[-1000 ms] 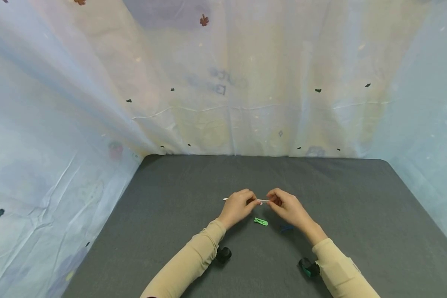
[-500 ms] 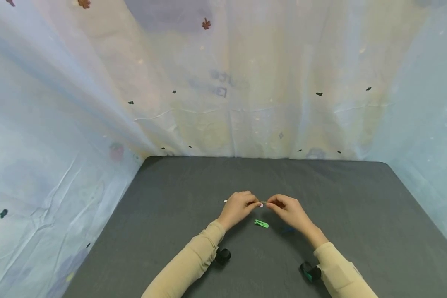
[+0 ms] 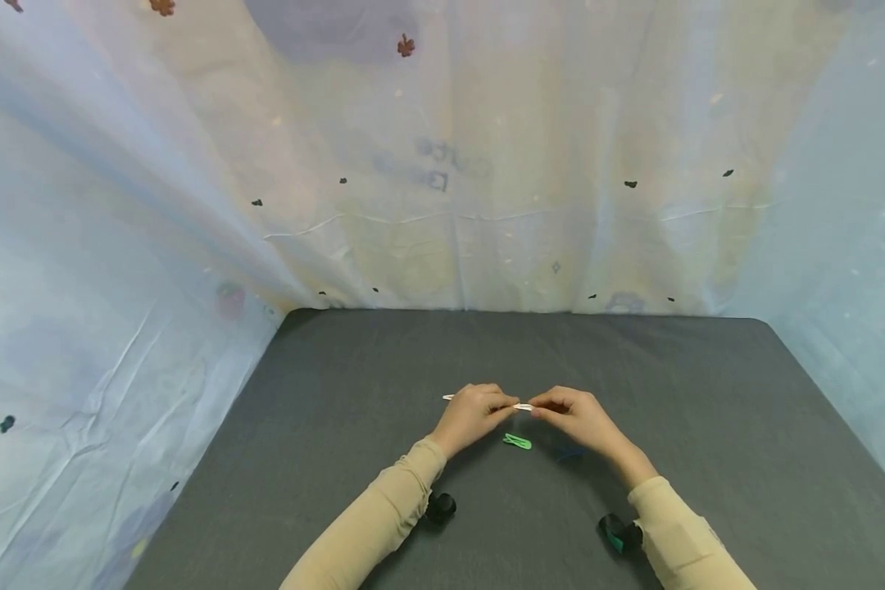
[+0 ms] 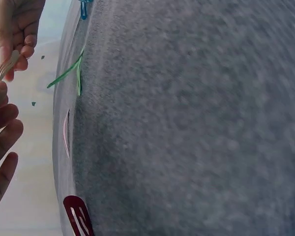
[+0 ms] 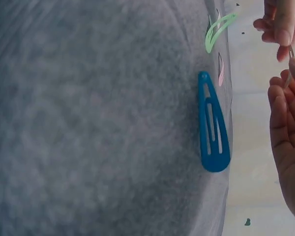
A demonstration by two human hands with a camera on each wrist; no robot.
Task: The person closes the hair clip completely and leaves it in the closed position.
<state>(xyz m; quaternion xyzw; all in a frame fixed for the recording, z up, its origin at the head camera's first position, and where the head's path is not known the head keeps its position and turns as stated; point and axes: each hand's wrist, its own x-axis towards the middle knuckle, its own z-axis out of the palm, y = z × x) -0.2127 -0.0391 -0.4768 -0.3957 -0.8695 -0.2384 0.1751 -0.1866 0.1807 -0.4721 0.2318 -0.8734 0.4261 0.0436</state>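
Note:
A pale snap hair clip (image 3: 523, 406) is held level between my two hands, above the dark table. My left hand (image 3: 474, 416) pinches its left end between thumb and fingertips. The other end sits in the thumb and forefinger of my right hand (image 3: 577, 422). Seen from the left wrist, the held clip's thin strips (image 4: 9, 65) stand a little apart. On the table below lie a green snap clip (image 3: 517, 442), bent apart, and a blue one (image 5: 214, 128) under my right hand. A pink clip (image 4: 66, 133) and a dark red one (image 4: 78, 216) lie there too.
The dark grey cloth-covered table (image 3: 383, 352) reaches back to a pale patterned curtain (image 3: 501, 205). A white tip (image 3: 447, 397) shows just left of my left hand. Black wrist cameras (image 3: 441, 508) hang under both forearms.
My right hand has shifted slightly down and nearer me. The held clip has turned from a thin edge to a broader white face, and the pink patch behind it is now covered.

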